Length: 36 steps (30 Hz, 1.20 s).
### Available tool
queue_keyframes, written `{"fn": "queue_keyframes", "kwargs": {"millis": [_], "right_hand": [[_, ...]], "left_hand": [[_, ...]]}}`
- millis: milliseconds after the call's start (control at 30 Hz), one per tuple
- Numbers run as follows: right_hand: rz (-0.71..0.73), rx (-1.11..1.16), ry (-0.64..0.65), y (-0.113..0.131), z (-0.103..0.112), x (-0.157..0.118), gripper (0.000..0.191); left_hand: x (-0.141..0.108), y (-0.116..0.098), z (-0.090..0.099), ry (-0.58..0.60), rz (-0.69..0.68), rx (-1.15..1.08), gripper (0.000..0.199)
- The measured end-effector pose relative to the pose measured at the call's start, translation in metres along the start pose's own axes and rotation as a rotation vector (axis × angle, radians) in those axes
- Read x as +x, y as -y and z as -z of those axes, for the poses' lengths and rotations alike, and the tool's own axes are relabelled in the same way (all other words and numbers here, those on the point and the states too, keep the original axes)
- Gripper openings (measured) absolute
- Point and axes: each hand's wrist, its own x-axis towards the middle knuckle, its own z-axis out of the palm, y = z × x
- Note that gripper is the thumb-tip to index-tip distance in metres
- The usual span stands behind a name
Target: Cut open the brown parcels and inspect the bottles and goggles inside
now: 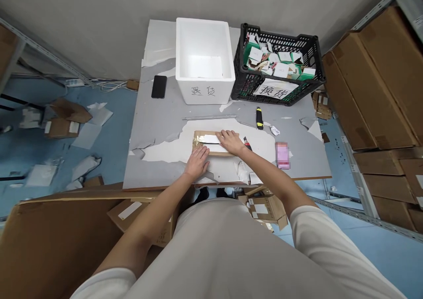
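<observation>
A flat brown cardboard box [216, 152] with a white label [211, 139] and shiny tape on its left end lies on the table. My left hand [197, 162] rests on its lower left edge, fingers stretched out. Across the right part lies my right hand [230, 141], its fingers spread flat on the top. Neither hand is wrapped round anything. Beside the right wrist is a red and black tool [247, 144], partly hidden, perhaps a cutter. A black and yellow utility knife [259, 118] lies farther back, near a crumpled piece of paper [274, 130].
Behind stand a white foam box [205, 91] and a black crate [280, 97] holding several small green-white cartons. A black phone [159, 87] and a pink packet [283, 155] lie on the grey table [152, 118], whose covering is torn. Large cartons [376, 78] stack up right; an open carton [66, 241] stands front left.
</observation>
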Motion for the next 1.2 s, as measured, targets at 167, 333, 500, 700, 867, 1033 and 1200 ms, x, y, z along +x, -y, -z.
{"fn": "queue_keyframes", "kwargs": {"millis": [167,333,500,700,867,1033,1200], "right_hand": [[-0.094,0.136,0.085,-0.031,0.025,0.024,0.031],[-0.240,0.164,-0.032,-0.052,0.039,0.048,0.043],[0.002,0.141,-0.137,-0.020,0.019,0.014,0.036],[0.033,0.095,-0.068,0.023,0.006,-0.034,0.046],[0.056,0.085,0.036,0.047,0.001,-0.058,0.034],[0.151,0.177,0.093,0.044,-0.008,-0.079,0.025],[0.075,0.178,0.085,0.018,0.008,-0.043,0.033]], "left_hand": [[-0.009,0.000,-0.003,-0.020,-0.018,-0.026,0.051],[-0.005,0.003,0.006,-0.035,-0.002,-0.040,0.044],[0.026,0.020,0.036,0.089,0.016,0.018,0.068],[0.044,0.058,0.063,0.177,-0.103,0.053,0.085],[0.053,0.085,0.059,0.201,-0.234,-0.063,0.080],[0.057,0.082,0.072,0.305,-0.240,0.013,0.085],[0.067,0.048,0.083,0.346,-0.203,0.070,0.042]]}}
